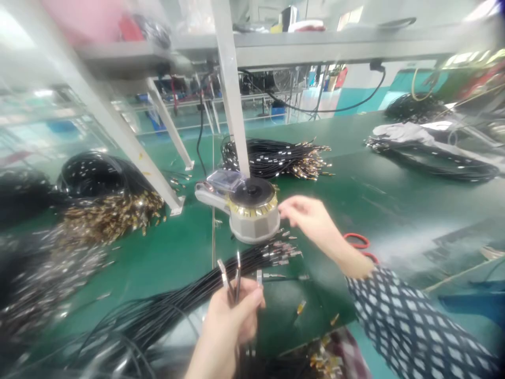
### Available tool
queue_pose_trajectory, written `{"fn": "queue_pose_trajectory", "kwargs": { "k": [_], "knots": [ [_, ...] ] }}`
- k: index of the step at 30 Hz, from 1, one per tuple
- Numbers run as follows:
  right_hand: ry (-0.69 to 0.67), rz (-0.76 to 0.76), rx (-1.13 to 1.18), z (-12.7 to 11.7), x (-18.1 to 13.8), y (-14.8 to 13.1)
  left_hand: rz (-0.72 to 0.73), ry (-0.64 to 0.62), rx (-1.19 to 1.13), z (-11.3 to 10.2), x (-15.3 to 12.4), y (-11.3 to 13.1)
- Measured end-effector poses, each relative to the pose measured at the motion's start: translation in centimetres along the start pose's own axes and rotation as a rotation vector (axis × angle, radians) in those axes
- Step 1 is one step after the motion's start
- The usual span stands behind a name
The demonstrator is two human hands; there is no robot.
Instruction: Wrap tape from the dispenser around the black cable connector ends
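My left hand (236, 310) is closed around black cables (238, 279) whose metal ends stick up past the fingers. Just beyond it lies a bundle of black cables (252, 257) with silvery connector ends pointing right. My right hand (303, 213) is at the right side of a round grey tape dispenser (254, 223) with a dark disc on top and yellowish tape pieces around its rim. Its thumb and fingertips are pinched together beside that rim; what they hold, if anything, is too small to make out.
Red-handled scissors (357, 241) lie under my right forearm. Behind the dispenser, a cable bundle (272, 158) rests around a white shelf post (232, 95). Coiled cables with brassy ends (114, 210) pile up at left. More cables (434, 158) lie at right on the green table (335, 184).
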State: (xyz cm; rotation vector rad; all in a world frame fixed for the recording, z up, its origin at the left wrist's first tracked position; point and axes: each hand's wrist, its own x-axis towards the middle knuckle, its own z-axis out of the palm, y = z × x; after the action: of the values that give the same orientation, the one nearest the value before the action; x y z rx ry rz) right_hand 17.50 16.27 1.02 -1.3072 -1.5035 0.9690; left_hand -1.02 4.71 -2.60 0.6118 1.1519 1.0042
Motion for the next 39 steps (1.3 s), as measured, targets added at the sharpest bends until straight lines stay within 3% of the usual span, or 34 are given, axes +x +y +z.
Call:
{"fn": "queue_pose_trajectory", "kwargs": {
  "k": [3,6,9,12,16,18,24,32,39],
  "knots": [
    [0.146,-0.016,-0.044,-1.5,5.0,0.9,0.012,-0.003,-0.012,-0.2,0.5,-0.4],
    [0.11,0.034,-0.061,-1.6,8.4,1.6,0.023,-0.032,-0.007,-0.5,1.1,-0.8],
    [0.054,0.062,-0.068,-1.1,9.7,1.9,0.033,-0.049,-0.019,-0.8,1.4,-1.0],
    [0.07,0.018,-0.072,-0.8,9.3,1.7,0.022,-0.049,-0.013,-1.0,1.4,-1.1],
    [0.204,-0.097,-0.056,-0.8,8.1,1.1,0.03,-0.027,-0.016,-0.9,1.4,-0.9],
    [0.238,-0.096,-0.027,-0.9,7.9,1.0,0.029,-0.025,-0.023,-0.8,1.4,-0.9],
    [0.163,0.022,0.045,-0.4,7.9,1.6,0.024,-0.034,-0.039,-0.7,1.4,-0.7],
    [0.295,-0.119,0.072,0.0,6.6,1.2,0.018,-0.016,-0.029,-0.6,1.1,-0.5],
    [0.199,0.05,0.201,-0.1,6.5,2.5,0.008,-0.019,-0.031,-0.6,1.1,-0.5]
  ]
}}
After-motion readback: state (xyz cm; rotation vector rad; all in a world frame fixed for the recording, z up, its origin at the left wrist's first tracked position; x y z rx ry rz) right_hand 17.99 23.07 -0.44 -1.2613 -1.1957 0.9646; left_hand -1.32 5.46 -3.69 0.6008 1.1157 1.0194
